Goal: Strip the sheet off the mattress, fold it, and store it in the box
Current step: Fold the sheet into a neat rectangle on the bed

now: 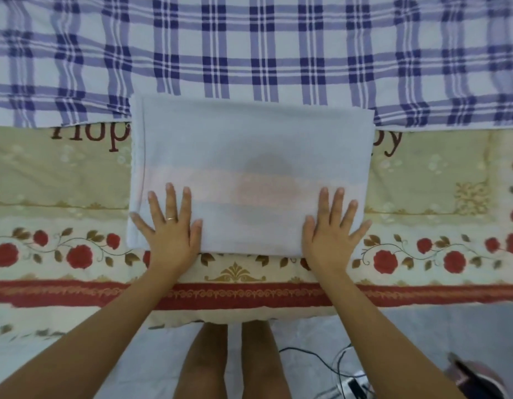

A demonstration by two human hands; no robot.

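A pale blue-white sheet [249,145], folded into a thick rectangle, lies flat on the floral mattress [62,174] near its front edge. My left hand [170,226] presses flat on the fold's near left corner, fingers spread, a ring on one finger. On the near right corner my right hand [333,226] presses the same way, fingers straight and spread. Both palms overlap the fold's front edge. No box is in view.
A blue and white checked cloth [249,47] covers the far half of the mattress. The mattress's red-banded front edge [249,295] runs just ahead of my legs. On the tiled floor at lower right lie a black cable [321,361] and a pink object [477,378].
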